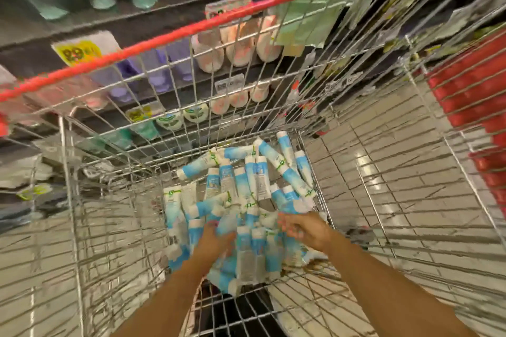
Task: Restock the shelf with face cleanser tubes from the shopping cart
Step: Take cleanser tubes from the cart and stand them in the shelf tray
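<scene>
Several blue-and-white face cleanser tubes (241, 180) lie piled in the bottom of a wire shopping cart (115, 161) with a red rim. Both my arms reach down into the pile. My left hand (216, 241) is among the tubes near the pile's front, fingers curled round one or more tubes. My right hand (304, 227) is at the pile's right side, fingers bent onto the tubes; the frame is blurred, so its grip is unclear. The shelf (169, 11) stands beyond the cart.
The shelf rows hold green, pink, purple and white tubes, with yellow price tags (79, 50) on the edges. Green packets (309, 8) hang at upper right. Red baskets (471, 96) stand to the right. Tiled floor shows through the cart's wire.
</scene>
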Action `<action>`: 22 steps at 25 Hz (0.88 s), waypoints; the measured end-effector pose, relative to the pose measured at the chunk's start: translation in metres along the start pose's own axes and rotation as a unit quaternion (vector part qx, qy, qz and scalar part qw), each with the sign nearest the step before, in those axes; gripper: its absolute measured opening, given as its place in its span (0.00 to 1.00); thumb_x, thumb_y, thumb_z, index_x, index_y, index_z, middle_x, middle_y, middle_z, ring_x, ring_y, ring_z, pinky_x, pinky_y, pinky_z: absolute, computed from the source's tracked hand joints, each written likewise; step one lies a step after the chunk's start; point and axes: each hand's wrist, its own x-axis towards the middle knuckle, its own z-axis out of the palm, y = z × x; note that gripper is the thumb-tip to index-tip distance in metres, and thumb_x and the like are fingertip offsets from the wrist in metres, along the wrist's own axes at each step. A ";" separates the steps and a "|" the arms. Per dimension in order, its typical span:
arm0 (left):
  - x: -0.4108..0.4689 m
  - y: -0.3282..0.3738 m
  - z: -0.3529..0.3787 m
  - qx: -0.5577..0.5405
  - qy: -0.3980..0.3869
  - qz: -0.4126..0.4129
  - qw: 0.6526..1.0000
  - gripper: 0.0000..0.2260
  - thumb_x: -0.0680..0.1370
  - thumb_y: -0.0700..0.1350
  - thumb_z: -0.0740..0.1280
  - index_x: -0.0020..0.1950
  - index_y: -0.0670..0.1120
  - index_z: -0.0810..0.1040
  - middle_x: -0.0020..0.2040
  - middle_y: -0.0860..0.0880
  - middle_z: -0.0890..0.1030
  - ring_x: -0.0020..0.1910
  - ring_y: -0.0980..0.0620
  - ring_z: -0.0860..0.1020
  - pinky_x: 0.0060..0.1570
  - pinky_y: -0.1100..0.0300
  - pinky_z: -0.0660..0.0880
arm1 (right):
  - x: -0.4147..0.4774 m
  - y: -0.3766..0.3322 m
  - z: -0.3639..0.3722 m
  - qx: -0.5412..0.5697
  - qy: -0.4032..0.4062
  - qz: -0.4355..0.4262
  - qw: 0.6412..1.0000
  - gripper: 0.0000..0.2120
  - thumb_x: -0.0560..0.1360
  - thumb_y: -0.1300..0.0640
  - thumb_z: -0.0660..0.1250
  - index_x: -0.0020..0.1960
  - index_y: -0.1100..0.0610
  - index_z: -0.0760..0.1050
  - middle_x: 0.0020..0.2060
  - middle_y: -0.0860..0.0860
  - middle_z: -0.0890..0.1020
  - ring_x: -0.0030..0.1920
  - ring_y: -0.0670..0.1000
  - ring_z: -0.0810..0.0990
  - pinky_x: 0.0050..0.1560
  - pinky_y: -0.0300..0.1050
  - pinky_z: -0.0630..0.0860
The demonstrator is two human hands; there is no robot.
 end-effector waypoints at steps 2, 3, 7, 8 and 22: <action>-0.020 0.037 -0.011 -0.138 0.015 0.001 0.990 0.18 0.76 0.37 0.67 0.63 0.34 0.66 0.47 0.37 0.76 0.35 0.45 0.76 0.26 0.66 0.74 | -0.028 -0.029 0.009 0.163 -0.056 -0.022 0.985 0.06 0.73 0.60 0.67 0.44 0.63 0.79 0.36 0.58 0.83 0.34 0.54 0.83 0.35 0.44 0.82; -0.032 0.056 -0.019 -0.185 0.014 0.008 0.983 0.15 0.77 0.37 0.67 0.61 0.36 0.68 0.44 0.38 0.77 0.31 0.47 0.76 0.22 0.66 0.72 | -0.043 -0.043 0.016 0.231 -0.097 -0.042 0.967 0.12 0.71 0.53 0.68 0.45 0.63 0.80 0.38 0.60 0.83 0.36 0.56 0.83 0.35 0.47 0.82; -0.079 0.113 -0.057 -0.255 0.013 0.060 0.965 0.14 0.80 0.46 0.63 0.62 0.39 0.73 0.38 0.42 0.81 0.21 0.59 0.76 0.23 0.65 0.72 | -0.106 -0.085 0.040 0.342 -0.216 -0.091 0.910 0.35 0.61 0.39 0.73 0.58 0.63 0.74 0.54 0.65 0.79 0.46 0.63 0.81 0.44 0.55 0.80; -0.091 0.123 -0.068 -0.279 0.011 0.067 0.958 0.14 0.80 0.47 0.61 0.61 0.39 0.72 0.38 0.42 0.81 0.20 0.58 0.75 0.24 0.64 0.71 | -0.123 -0.093 0.046 0.337 -0.218 -0.091 0.911 0.33 0.64 0.39 0.71 0.57 0.63 0.73 0.58 0.66 0.76 0.47 0.63 0.79 0.45 0.55 0.79; -0.265 0.101 -0.171 -0.432 0.097 0.286 0.850 0.16 0.68 0.45 0.73 0.55 0.48 0.75 0.37 0.51 0.78 0.31 0.58 0.78 0.27 0.64 0.73 | -0.273 -0.059 0.156 0.008 -0.330 -0.229 0.916 0.22 0.64 0.63 0.72 0.58 0.60 0.74 0.39 0.55 0.82 0.34 0.52 0.81 0.35 0.44 0.79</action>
